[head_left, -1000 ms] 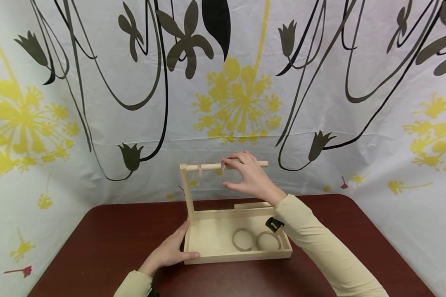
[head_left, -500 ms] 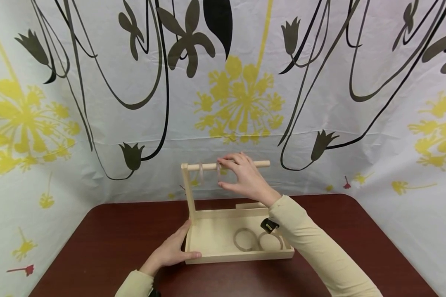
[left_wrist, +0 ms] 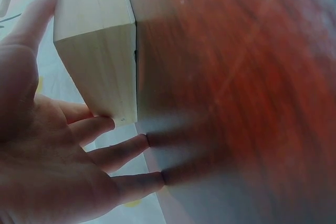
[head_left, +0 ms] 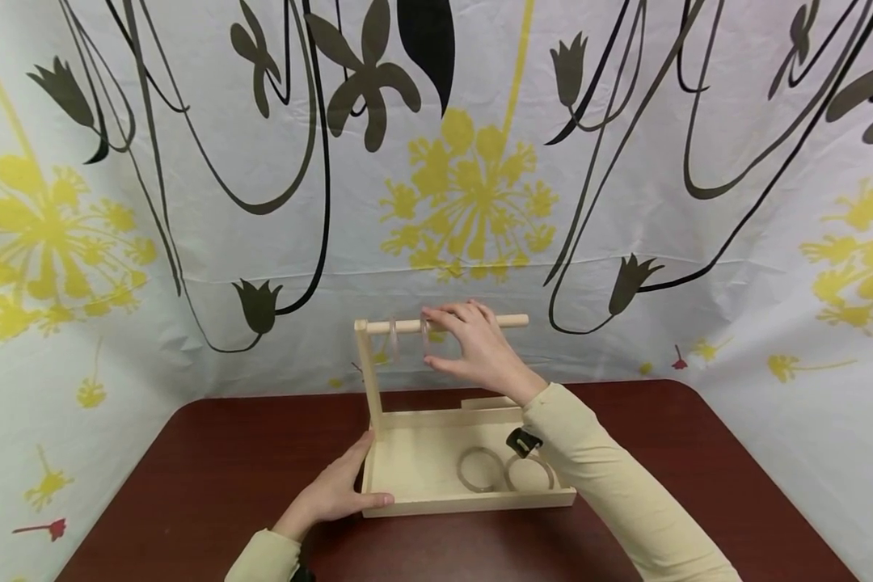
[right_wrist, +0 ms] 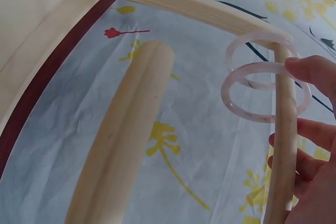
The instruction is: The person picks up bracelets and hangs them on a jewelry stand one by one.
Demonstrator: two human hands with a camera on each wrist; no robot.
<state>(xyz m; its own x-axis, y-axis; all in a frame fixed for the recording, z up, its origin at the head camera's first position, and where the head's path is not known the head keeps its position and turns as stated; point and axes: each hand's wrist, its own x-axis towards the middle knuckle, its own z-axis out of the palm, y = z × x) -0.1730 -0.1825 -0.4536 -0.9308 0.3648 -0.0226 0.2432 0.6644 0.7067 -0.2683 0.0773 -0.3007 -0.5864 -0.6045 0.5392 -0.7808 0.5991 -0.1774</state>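
Right hand (head_left: 480, 347) pinching a pink bangle (right_wrist: 225, 94) around the dowel (head_left: 408, 326), mid-frame
Left hand (head_left: 335, 487) is spread, straight-fingered, against the wooden tray (head_left: 415, 465), lower left of centre; I'd slide the bangle square to the dowel so it won't snag.

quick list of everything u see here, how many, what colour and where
Smooth tabletop: one, dark red-brown, under the tray
Plant-print cloth: one, white with grey, black, yellow and red, behind the tabletop
Shallow rectangular wooden tray: one, pale, on the tabletop
Wooden post: one, pale, upright at the tray's left end
Round wooden bar: one, pale, running right from the post's top
Rounded wooden rod: one, pale, by the tray's far edge, partly hidden
Translucent rings: two, pale pink, around the bar
Flat-lying rings: two, greyish beige, toward the tray's right end
Wrist devices: two, black, at the wrists
Sleeves: two, beige, on the arms
Left hand: one, bare, touching the tray's left end
Right hand: one, bare, holding the bar ring farther from the post
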